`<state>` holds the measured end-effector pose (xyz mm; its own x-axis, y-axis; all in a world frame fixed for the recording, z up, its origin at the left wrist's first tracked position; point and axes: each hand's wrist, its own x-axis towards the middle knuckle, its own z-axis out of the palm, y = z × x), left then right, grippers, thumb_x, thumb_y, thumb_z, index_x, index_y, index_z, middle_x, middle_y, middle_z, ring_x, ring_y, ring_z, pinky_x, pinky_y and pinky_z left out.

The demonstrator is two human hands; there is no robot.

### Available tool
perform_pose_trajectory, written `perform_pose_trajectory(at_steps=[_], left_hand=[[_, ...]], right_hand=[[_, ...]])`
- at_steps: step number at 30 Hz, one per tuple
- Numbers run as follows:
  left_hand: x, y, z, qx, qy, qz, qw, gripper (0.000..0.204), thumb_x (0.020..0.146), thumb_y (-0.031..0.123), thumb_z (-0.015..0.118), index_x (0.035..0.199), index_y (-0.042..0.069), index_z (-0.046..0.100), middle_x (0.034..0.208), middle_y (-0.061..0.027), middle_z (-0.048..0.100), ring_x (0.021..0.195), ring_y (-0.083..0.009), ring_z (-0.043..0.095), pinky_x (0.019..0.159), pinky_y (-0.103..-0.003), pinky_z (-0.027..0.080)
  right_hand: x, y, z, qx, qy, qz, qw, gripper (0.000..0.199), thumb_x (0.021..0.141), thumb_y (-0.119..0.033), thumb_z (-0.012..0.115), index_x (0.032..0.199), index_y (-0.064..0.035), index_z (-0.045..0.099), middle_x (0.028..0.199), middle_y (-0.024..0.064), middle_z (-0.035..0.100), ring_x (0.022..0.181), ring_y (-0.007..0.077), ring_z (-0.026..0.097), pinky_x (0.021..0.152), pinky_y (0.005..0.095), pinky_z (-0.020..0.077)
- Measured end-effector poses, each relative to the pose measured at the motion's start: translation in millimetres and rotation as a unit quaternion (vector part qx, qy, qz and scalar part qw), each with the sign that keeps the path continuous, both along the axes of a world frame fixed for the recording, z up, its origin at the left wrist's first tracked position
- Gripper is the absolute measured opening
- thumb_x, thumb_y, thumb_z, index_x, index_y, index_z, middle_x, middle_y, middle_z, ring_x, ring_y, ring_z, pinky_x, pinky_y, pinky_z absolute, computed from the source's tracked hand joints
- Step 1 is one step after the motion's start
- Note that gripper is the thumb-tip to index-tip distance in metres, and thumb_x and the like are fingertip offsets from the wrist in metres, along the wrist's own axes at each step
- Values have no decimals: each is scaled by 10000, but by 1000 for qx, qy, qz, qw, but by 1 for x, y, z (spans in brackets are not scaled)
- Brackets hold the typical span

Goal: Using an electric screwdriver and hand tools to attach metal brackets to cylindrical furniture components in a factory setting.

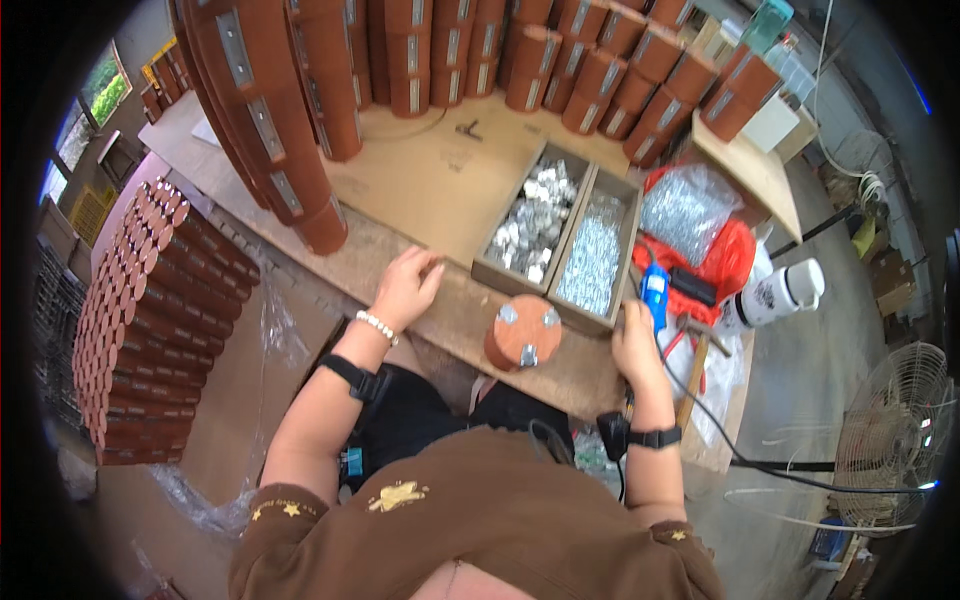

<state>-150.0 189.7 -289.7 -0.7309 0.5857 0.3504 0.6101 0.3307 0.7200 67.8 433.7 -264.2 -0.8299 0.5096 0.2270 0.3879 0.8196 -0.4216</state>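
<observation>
Close to me on the wooden bench stands a short reddish-brown cylinder (522, 340) with several small metal clips on its round top. To its left, my left hand (408, 288) is over the bench edge, its fingers apart and nothing in them. My right hand (637, 348) is by the near right corner of a two-part wooden tray (482, 272), right beside a blue corded power tool (655, 290). Its fingers are partly hidden, so whether they grip the tool cannot be seen. One compartment holds silvery metal clips (535, 220), the other small shiny metal fasteners (595, 255).
Tall stacks of reddish-brown cylinders (285, 150) line the bench's left and back. More are piled at left (165, 330). Right of the tray lie a clear bag of metal pieces (692, 210), red plastic (735, 255) and a white bottle (780, 293). A fan (895, 430) stands lower right.
</observation>
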Motion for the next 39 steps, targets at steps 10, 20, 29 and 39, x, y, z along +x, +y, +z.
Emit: perform_pose_trajectory(at_steps=[10,20,29,39], left_hand=[[-32,-7,-21,-54,47,92,993,126,721,135,526,793,55,590,756,-108,558,735,-290,538,651,-370,435],[-29,-10,-25,-57,120,87,987,94,697,132,530,739,66,582,730,-100,552,730,-284,538,641,-381,440],[-29,-9,-31,-55,145,102,983,72,683,126,540,712,62,555,711,-101,536,716,-279,540,628,-374,449],[-32,-7,-32,-62,137,112,982,79,686,136,528,710,66,558,694,-99,538,703,-272,542,611,-373,444]], right_hand=[[-16,-61,86,-9,-17,259,966,587,640,-227,666,1119,-16,402,1079,217,411,1023,367,378,883,396,339],[-46,-81,66,-4,-135,275,952,815,539,-278,724,1204,-21,329,1076,200,426,995,352,454,818,389,412],[-60,-85,126,24,-101,323,941,791,499,-320,735,1137,-7,387,974,177,489,916,326,499,775,379,415],[-164,-23,260,110,2,246,963,797,447,-338,763,1083,34,459,1009,198,529,954,303,523,821,336,412]])
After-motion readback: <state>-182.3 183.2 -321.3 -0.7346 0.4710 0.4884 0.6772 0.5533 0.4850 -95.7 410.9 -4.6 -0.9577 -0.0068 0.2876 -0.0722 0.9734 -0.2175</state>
